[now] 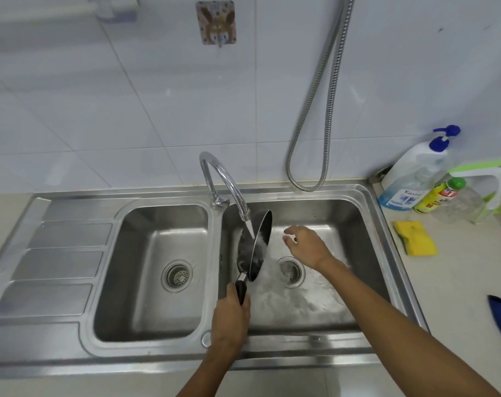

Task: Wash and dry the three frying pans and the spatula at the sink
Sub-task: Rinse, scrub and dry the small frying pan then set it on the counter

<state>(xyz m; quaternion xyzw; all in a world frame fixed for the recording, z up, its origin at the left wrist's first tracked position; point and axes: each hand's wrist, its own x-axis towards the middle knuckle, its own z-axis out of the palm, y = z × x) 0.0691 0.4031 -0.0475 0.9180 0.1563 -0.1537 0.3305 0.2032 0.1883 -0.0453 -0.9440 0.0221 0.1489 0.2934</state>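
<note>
Gripping the black handle (pixel 241 290) of a frying pan (pixel 256 253), the left hand (pixel 230 316) has its fingers curled tight round the grip, with the back of the hand facing the camera. The pan is tipped up on its edge inside the right basin (pixel 355 224) of the steel sink, its handle pointing down toward the person and its rim rising to just beside the faucet (pixel 223 179) spout. A stream of water (pixel 249 229) falls from the spout onto the pan's dark face and splashes white across the basin floor round the drain (pixel 290 270). The right hand (pixel 308 246) hangs above the same basin, just to the right of the pan and apart from it; its fingers (pixel 289 230) are loosely spread and lightly bent, holding nothing and touching nothing. The left basin (pixel 146 224) lies beside it, with the ribbed drainboard (pixel 57 253) further left. On the surface (pixel 458 282) to the right of the sink sit a yellow sponge (pixel 415 237), a pump bottle (pixel 409 179) with a blue top and a smaller green-capped bottle (pixel 441 196). A metal hose (pixel 320 110) loops down the tiled wall behind the sink.
</note>
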